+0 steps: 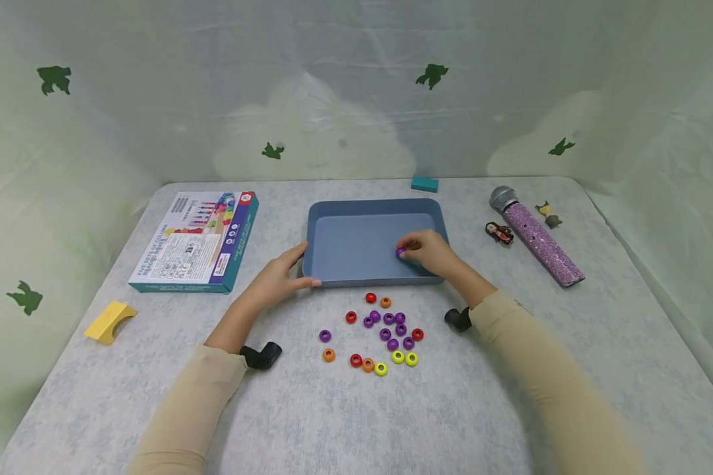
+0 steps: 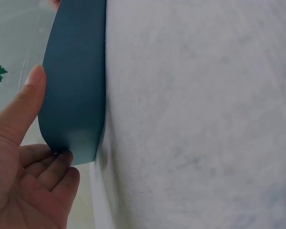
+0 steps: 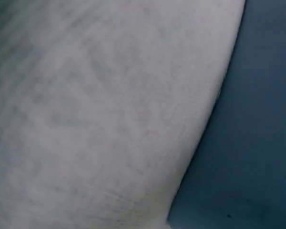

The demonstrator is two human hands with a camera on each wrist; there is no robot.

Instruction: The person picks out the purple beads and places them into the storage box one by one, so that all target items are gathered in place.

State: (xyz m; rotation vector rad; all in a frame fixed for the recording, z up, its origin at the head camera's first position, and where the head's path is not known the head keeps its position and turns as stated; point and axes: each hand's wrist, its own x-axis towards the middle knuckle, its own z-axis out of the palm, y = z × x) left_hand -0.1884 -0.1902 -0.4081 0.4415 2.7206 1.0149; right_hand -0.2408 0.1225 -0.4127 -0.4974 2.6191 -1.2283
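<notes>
A shallow blue-grey tray (image 1: 356,244) lies on the table. My left hand (image 1: 279,276) holds its near left corner; in the left wrist view the thumb (image 2: 34,78) lies at the rim and the fingers bend against the end wall. Inside the tray's right part, my right hand (image 1: 429,252) pinches a purple bead (image 1: 400,252) at its fingertips. In front of the tray are scattered pony beads: purple ones (image 1: 385,334), red ones (image 1: 356,360), orange ones (image 1: 329,355) and yellow ones (image 1: 381,369). The right wrist view shows the tray's outer wall (image 3: 248,143), not the hand's grip.
Left of the tray lie a boxed game (image 1: 196,241) and a yellow arch block (image 1: 110,322). A teal block (image 1: 424,184) is behind the tray. On the right are a glittery microphone (image 1: 537,237), a small doll figure (image 1: 500,232) and another small figure (image 1: 549,214).
</notes>
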